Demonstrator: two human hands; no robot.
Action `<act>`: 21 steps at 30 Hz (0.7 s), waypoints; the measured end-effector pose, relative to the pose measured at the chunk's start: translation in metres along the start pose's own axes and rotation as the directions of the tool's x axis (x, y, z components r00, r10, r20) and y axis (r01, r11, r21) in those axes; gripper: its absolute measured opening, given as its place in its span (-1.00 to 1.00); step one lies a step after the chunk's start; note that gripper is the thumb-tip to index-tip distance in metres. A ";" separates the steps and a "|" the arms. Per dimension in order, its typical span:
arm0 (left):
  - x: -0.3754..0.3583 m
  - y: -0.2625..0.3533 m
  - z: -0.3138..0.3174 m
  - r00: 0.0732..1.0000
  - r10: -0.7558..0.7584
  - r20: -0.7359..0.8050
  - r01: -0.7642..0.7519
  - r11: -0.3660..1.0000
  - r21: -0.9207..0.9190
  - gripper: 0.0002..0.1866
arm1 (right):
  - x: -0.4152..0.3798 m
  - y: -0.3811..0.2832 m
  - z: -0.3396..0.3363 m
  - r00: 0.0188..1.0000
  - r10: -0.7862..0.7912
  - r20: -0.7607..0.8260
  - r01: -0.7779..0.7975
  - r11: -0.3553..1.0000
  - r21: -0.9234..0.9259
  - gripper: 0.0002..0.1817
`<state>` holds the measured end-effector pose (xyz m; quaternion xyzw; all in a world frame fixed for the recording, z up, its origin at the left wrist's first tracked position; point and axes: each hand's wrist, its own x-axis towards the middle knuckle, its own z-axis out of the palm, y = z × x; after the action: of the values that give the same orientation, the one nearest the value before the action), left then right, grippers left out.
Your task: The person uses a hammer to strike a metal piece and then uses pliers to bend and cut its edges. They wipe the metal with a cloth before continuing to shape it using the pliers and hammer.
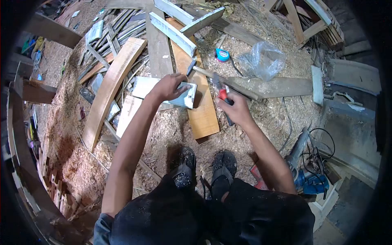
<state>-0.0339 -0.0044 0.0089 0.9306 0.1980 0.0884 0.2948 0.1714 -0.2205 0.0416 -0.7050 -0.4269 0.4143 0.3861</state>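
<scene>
The right hand [237, 107] is closed around a tool with a red and black handle [223, 94], just beside the yellow-brown flat wooden plank [205, 122]. The left hand [168, 87] is partly open, with bent fingers over the flat white painted board [187, 98]; I cannot tell if it grips tight. That board lies across the plank, and its end is near the red and black tool. A hammer with a dark head and pale wooden handle [201, 70] lies just past the two hands. Farther out are a small blue tape measure [222, 55] and a crinkly clear plastic bag [263, 61]. Curly pale wood shavings [163, 132] cover much of the ground.
</scene>
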 end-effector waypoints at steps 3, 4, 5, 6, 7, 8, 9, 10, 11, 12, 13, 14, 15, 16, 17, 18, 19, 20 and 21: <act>-0.005 -0.001 0.001 0.996 -0.061 0.067 0.054 0.993 0.100 -0.63 | -0.010 0.001 0.002 0.977 0.173 0.124 -0.212 0.835 0.508 -0.71; -0.001 0.004 -0.003 0.988 -0.119 0.098 0.106 0.986 0.130 -0.62 | -0.011 0.004 0.005 0.980 0.161 0.117 -0.199 0.803 0.562 -0.70; 0.003 0.010 -0.006 0.976 -0.174 0.130 0.153 0.975 0.159 -0.61 | -0.013 0.005 0.007 0.982 0.153 0.108 -0.187 0.768 0.613 -0.68; 0.006 0.022 -0.016 0.977 -0.169 0.132 0.151 0.978 0.141 -0.59 | -0.015 0.000 0.009 0.987 0.141 0.079 -0.160 0.804 0.573 -0.66; 0.009 0.028 -0.020 0.988 -0.121 0.100 0.108 0.986 0.125 -0.59 | -0.017 0.002 0.012 0.993 0.105 0.053 -0.118 0.852 0.510 -0.67; 0.014 0.034 -0.024 0.995 -0.073 0.066 0.066 0.992 0.111 -0.59 | -0.016 0.008 0.014 0.999 0.050 0.012 -0.051 0.904 0.425 -0.68; 0.018 0.037 -0.028 0.999 -0.025 0.029 0.022 0.995 0.100 -0.60 | -0.016 0.006 0.014 1.000 -0.011 -0.024 0.019 0.943 0.333 -0.69; 0.024 0.044 -0.031 1.000 -0.007 -0.020 0.009 0.994 0.108 -0.62 | -0.016 0.003 0.018 0.994 -0.065 -0.092 0.092 0.942 0.324 -0.72; 0.028 0.047 -0.033 0.997 -0.030 -0.066 0.033 0.999 0.043 -0.62 | -0.018 0.001 0.014 0.992 -0.066 -0.108 0.096 0.949 0.301 -0.73; 0.032 0.048 -0.035 0.992 -0.056 -0.111 0.054 0.998 -0.023 -0.62 | -0.021 -0.012 0.007 0.990 -0.068 -0.123 0.100 0.956 0.276 -0.74; 0.036 0.055 -0.040 0.984 -0.085 -0.154 0.072 0.993 -0.090 -0.63 | -0.022 -0.021 0.002 0.988 -0.072 -0.136 0.105 0.962 0.252 -0.75; 0.032 0.065 -0.041 0.952 -0.188 -0.241 0.151 0.975 -0.164 -0.64 | -0.022 -0.023 -0.002 0.986 -0.056 -0.158 0.093 0.967 0.237 -0.78; 0.031 0.075 -0.044 0.930 -0.269 -0.252 0.223 0.955 -0.196 -0.64 | -0.020 -0.028 -0.005 0.963 -0.155 -0.221 0.196 0.965 0.173 -0.79; 0.031 0.082 -0.047 0.901 -0.347 -0.261 0.292 0.929 -0.229 -0.63 | -0.018 -0.032 -0.008 0.926 -0.256 -0.278 0.293 0.950 0.103 -0.80; 0.030 0.087 -0.046 0.866 -0.425 -0.262 0.359 0.895 -0.265 -0.63 | -0.017 -0.034 -0.010 0.878 -0.350 -0.325 0.379 0.925 0.028 -0.81; 0.027 0.090 -0.041 0.857 -0.430 -0.283 0.353 0.891 -0.287 -0.59 | -0.018 -0.031 -0.013 0.901 -0.328 -0.284 0.344 0.939 0.008 -0.79; 0.022 0.092 -0.037 0.851 -0.456 -0.261 0.363 0.869 -0.336 -0.58 | -0.019 -0.030 -0.013 0.902 -0.327 -0.281 0.356 0.933 0.059 -0.78; 0.018 0.095 -0.033 0.844 -0.480 -0.240 0.372 0.845 -0.383 -0.57 | -0.019 -0.029 -0.011 0.903 -0.328 -0.277 0.369 0.923 0.110 -0.76; 0.015 0.097 -0.033 0.835 -0.504 -0.219 0.382 0.819 -0.429 -0.56 | -0.018 -0.027 -0.010 0.904 -0.331 -0.271 0.382 0.910 0.160 -0.74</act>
<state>0.0013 -0.0540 0.0931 0.7579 0.4371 0.2030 0.4398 0.1678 -0.2296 0.0738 -0.6144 -0.4537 0.2912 0.5760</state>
